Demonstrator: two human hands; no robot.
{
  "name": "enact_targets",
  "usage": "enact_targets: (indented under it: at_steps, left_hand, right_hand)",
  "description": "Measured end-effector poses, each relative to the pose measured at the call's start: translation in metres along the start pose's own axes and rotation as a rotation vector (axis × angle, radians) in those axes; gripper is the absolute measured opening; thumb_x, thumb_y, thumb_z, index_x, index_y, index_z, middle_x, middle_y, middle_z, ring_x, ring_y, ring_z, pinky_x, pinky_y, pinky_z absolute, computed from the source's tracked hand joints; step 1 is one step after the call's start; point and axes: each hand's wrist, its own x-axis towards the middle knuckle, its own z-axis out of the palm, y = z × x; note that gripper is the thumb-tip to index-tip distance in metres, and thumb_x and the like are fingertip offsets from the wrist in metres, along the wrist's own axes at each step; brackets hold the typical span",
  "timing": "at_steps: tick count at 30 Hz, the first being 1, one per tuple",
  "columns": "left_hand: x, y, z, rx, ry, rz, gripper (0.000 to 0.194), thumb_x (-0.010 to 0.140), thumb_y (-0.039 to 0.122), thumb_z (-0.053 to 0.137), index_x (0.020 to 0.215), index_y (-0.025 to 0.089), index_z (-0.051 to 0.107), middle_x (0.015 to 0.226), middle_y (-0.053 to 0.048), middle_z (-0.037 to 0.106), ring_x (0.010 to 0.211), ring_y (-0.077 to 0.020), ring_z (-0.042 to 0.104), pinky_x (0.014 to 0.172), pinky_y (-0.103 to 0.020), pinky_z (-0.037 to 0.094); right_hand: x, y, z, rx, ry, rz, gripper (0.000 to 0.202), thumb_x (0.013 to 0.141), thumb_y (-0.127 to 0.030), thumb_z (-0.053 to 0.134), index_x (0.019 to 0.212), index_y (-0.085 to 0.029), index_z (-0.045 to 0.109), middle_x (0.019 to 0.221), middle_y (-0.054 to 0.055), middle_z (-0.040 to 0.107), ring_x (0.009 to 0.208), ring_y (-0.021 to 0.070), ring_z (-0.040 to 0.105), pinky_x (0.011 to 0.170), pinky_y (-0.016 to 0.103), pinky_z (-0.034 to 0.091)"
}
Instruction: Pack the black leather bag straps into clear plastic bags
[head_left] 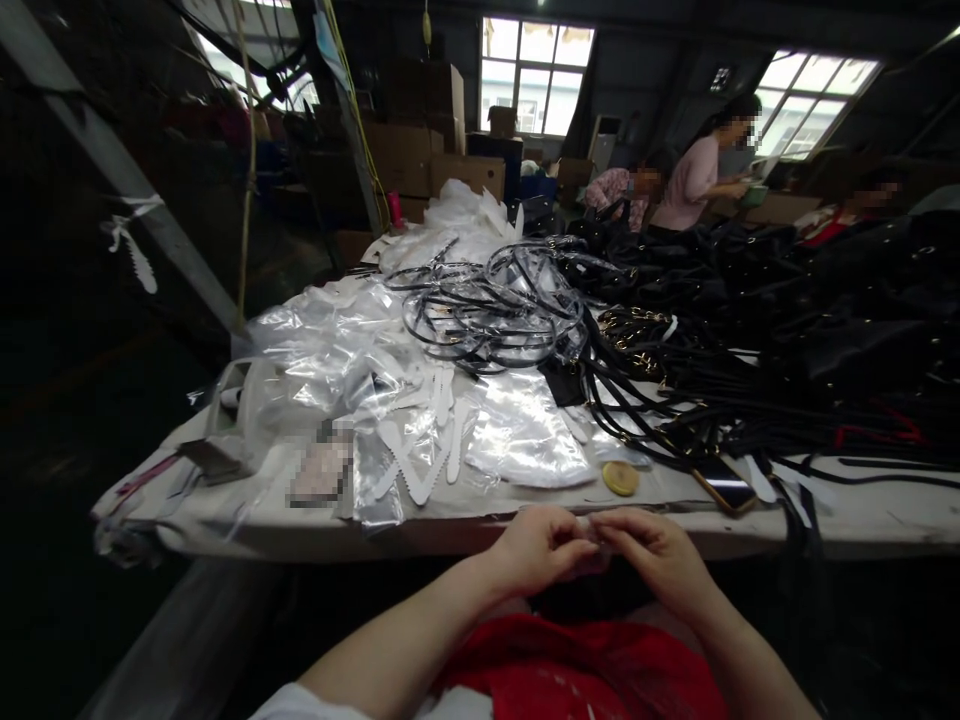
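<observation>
Both hands meet in front of the near edge of the bench, above the person's lap. The left hand (534, 550) and the right hand (658, 552) are turned toward each other, fingertips nearly together, and both pinch a small clear piece (591, 555) between thumb and fingers; it looks like thin plastic, though the fingers cover much of it. Below them lies the red cloth (600, 665) of the person's clothing.

Just beyond the hands, on the pale covering of the bench (885, 505), sit a round yellow disc (620, 478) and, to its right, a dark phone (724, 483) with a gold-coloured edge. Left of the disc, shiny clear bags (529, 430) lie flat, and beside them white strips (418, 480) with notched edges cross one another. Farther left are a blurred card-like item (322, 468) and a pale tape dispenser (238, 405).

Deeper in, black straps (491, 325) lie coiled among clear plastic, and a heap of black bags (757, 285) with gold-coloured fittings covers the right side. On the left, a notched white strip (141, 262) hangs from a slanting metal post (154, 215).

Past the bench stand cardboard boxes (405, 160); a co-worker in a pink top (688, 185) stands near the windows (534, 75), beside another in a patterned top (609, 192)
</observation>
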Motion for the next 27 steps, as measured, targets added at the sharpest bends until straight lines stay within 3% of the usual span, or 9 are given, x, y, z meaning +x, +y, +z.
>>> enact_targets:
  at_steps: [2, 4, 7, 9, 11, 14, 17, 20, 27]
  left_hand:
    - [0.000, 0.000, 0.000, 0.024, 0.047, 0.001, 0.030, 0.086, 0.040, 0.063, 0.078, 0.012, 0.072, 0.067, -0.002, 0.064, 0.059, -0.0106, 0.052, 0.055, -0.020, 0.037]
    - [0.001, 0.000, -0.001, 0.077, 0.068, 0.030, 0.030, 0.085, 0.039, 0.064, 0.075, 0.012, 0.072, 0.066, -0.001, 0.063, 0.059, -0.0102, 0.051, 0.055, -0.020, 0.036]
    - [0.002, 0.002, -0.001, 0.086, 0.014, 0.066, 0.027, 0.086, 0.036, 0.063, 0.075, 0.013, 0.072, 0.067, -0.001, 0.065, 0.060, -0.0100, 0.053, 0.056, -0.019, 0.037]
    - [0.002, 0.004, -0.002, 0.066, -0.012, 0.079, 0.024, 0.086, 0.032, 0.063, 0.076, 0.013, 0.073, 0.069, -0.002, 0.066, 0.061, -0.0103, 0.054, 0.058, -0.019, 0.038]
    - [0.002, 0.006, -0.002, 0.049, -0.005, 0.079, 0.020, 0.086, 0.028, 0.063, 0.078, 0.013, 0.073, 0.069, -0.002, 0.067, 0.062, -0.0107, 0.055, 0.059, -0.019, 0.039]
    - [0.003, 0.007, -0.003, 0.067, 0.016, 0.074, 0.018, 0.086, 0.026, 0.063, 0.080, 0.013, 0.074, 0.070, -0.002, 0.068, 0.063, -0.0114, 0.057, 0.060, -0.020, 0.040]
    - [0.005, 0.007, -0.003, 0.141, 0.005, 0.078, 0.016, 0.086, 0.026, 0.065, 0.082, 0.016, 0.076, 0.073, -0.002, 0.069, 0.067, -0.0121, 0.059, 0.063, -0.020, 0.041]
    - [0.006, 0.005, -0.002, 0.210, -0.003, 0.080, 0.015, 0.086, 0.024, 0.064, 0.084, 0.017, 0.077, 0.074, -0.002, 0.069, 0.067, -0.0119, 0.058, 0.064, -0.020, 0.041]
    - [0.004, 0.006, 0.001, 0.151, -0.046, 0.108, 0.029, 0.090, 0.033, 0.060, 0.073, 0.013, 0.073, 0.067, -0.002, 0.067, 0.061, -0.0099, 0.055, 0.059, -0.019, 0.038]
  right_hand:
    - [-0.001, -0.002, 0.001, 0.016, 0.001, 0.014, 0.018, 0.083, -0.035, 0.065, 0.084, -0.025, 0.079, 0.084, 0.004, 0.079, 0.080, 0.0213, 0.071, 0.075, 0.029, 0.054]
    - [-0.002, -0.003, 0.003, 0.042, 0.027, 0.040, 0.018, 0.079, -0.037, 0.069, 0.069, -0.023, 0.074, 0.069, 0.003, 0.075, 0.066, 0.0196, 0.068, 0.063, 0.027, 0.053]
    - [-0.003, -0.002, 0.005, 0.064, 0.083, 0.048, 0.028, 0.071, -0.037, 0.076, 0.054, -0.022, 0.061, 0.053, -0.001, 0.063, 0.051, 0.0163, 0.059, 0.050, 0.025, 0.047]
    - [-0.004, -0.002, 0.004, 0.063, 0.063, 0.025, 0.022, 0.065, -0.036, 0.080, 0.064, -0.021, 0.064, 0.063, 0.000, 0.066, 0.059, 0.0176, 0.062, 0.056, 0.026, 0.050]
    - [-0.005, -0.004, 0.001, 0.049, 0.020, -0.007, 0.031, 0.063, -0.035, 0.082, 0.088, -0.021, 0.070, 0.087, 0.003, 0.073, 0.078, 0.0218, 0.068, 0.071, 0.030, 0.054]
    - [-0.007, -0.009, -0.003, -0.006, -0.023, -0.030, 0.036, 0.074, -0.038, 0.076, 0.106, -0.022, 0.069, 0.105, 0.007, 0.072, 0.095, 0.0243, 0.068, 0.084, 0.033, 0.053]
    - [-0.008, -0.014, -0.003, -0.037, -0.048, -0.021, 0.020, 0.088, -0.039, 0.062, 0.094, -0.023, 0.072, 0.093, 0.005, 0.073, 0.089, 0.0215, 0.068, 0.079, 0.030, 0.052]
    - [-0.006, -0.014, -0.002, -0.079, -0.070, -0.032, 0.025, 0.093, -0.036, 0.056, 0.081, -0.024, 0.074, 0.080, 0.002, 0.073, 0.078, 0.0187, 0.067, 0.073, 0.028, 0.049]
    - [-0.005, -0.005, 0.000, -0.144, 0.093, 0.034, 0.036, 0.075, -0.040, 0.073, 0.050, -0.022, 0.056, 0.049, -0.002, 0.059, 0.050, 0.0158, 0.054, 0.050, 0.027, 0.040]
